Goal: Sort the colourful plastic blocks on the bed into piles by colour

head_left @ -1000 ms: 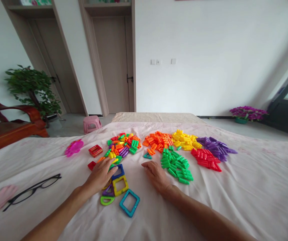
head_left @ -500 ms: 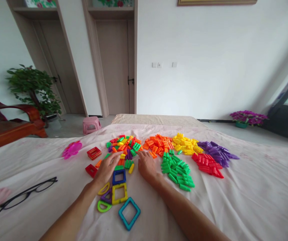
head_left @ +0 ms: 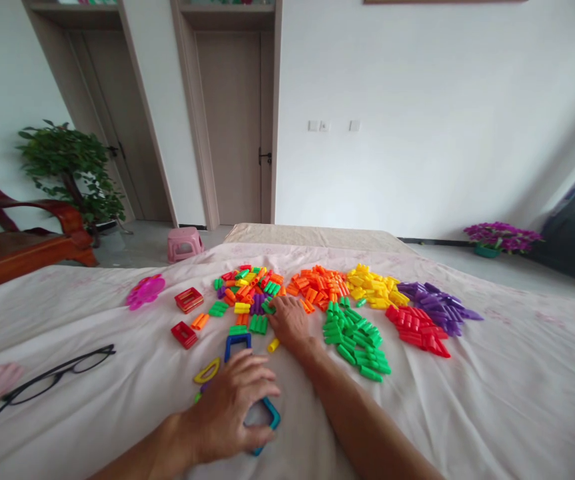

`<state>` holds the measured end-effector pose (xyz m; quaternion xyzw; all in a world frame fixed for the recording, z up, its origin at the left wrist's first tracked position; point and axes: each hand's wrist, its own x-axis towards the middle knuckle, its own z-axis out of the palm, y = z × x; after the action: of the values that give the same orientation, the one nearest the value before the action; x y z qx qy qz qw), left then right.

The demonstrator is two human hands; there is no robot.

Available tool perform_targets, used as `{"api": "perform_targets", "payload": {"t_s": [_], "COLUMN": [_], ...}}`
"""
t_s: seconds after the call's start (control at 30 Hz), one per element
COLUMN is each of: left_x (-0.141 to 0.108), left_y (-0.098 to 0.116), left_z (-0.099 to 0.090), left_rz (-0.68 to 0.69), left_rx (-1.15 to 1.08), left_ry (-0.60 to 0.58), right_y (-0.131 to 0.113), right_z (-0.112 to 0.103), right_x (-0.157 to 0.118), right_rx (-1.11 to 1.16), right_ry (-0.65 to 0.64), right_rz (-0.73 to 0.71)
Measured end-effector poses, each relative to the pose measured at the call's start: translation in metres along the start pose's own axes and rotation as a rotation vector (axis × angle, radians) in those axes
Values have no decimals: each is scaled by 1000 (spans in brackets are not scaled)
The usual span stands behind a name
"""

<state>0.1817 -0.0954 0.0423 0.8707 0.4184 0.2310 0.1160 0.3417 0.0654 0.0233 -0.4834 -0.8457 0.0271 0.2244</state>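
My left hand (head_left: 240,400) is open, fingers spread, above several magnetic tile frames. Beneath and beside it show a blue square tile (head_left: 238,341), a yellow half-round tile (head_left: 207,371) and part of a teal square tile (head_left: 273,415); the hand covers the others. My right hand (head_left: 290,323) is closed, with bent fingertips on a green toy block (head_left: 268,307) at the edge of a mixed pile of tube-shaped blocks (head_left: 250,287). A loose yellow block (head_left: 273,345) lies just left of the right wrist.
Single-colour piles of orange (head_left: 320,287), yellow (head_left: 372,288), green (head_left: 355,339), red (head_left: 417,327) and purple (head_left: 437,307) blocks lie to the right. At left are red tiles (head_left: 188,300), a pink flower-shaped piece (head_left: 146,291) and black-framed glasses (head_left: 60,377) on the cloth (head_left: 492,400).
My left hand has come back from the mixed pile and now spreads over the tile frames. My right hand stays by the pile, shifted slightly left. The loose yellow block has moved slightly nearer.
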Motion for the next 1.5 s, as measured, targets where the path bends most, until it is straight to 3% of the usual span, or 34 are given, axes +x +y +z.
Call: {"api": "perform_targets", "payload": {"t_s": [0.13,0.37,0.47,0.57,0.63,0.77,0.8,0.9,1.0,1.1,1.2,1.37,1.5], "left_x": [-19,-51,-65,-70,-64,-42,-38,-32,-36,-38,-36,-33,-33], "left_y": [6,-31,-49,-64,-75,-113,-126,-165,-192,-205,-212,-223,-223], "left_z": [1,-46,-59,-70,-80,-101,-104,-101,-80,-59,-48,-47,-47], "left_rz": [37,66,1,-82,-169,-603,-708,-918,-1054,-1022,-940,-906,-892], "left_rx": [98,218,198,124,65,-32,-53,-99,-90,-106,-129,-117,-105], "left_ry": [-103,-173,-188,-158,-21,561,655,845,898,842,741,649,652], "right_y": [3,14,20,35,51,95,105,130,139,127,92,14,-23], "right_z": [1,-1,-20,-55,-79,-114,-119,-128,-134,-138,-129,-80,-40], "right_x": [-5,-9,-6,-2,-2,-11,-14,-22,-24,-19,-9,-1,-7], "right_rx": [66,192,147,74,42,7,6,35,61,45,43,196,171], "right_ry": [102,188,172,38,-89,-160,-157,-184,-246,-197,-120,-131,-114], "right_rz": [27,40,60,130,172,222,235,289,355,305,163,-25,-108]}}
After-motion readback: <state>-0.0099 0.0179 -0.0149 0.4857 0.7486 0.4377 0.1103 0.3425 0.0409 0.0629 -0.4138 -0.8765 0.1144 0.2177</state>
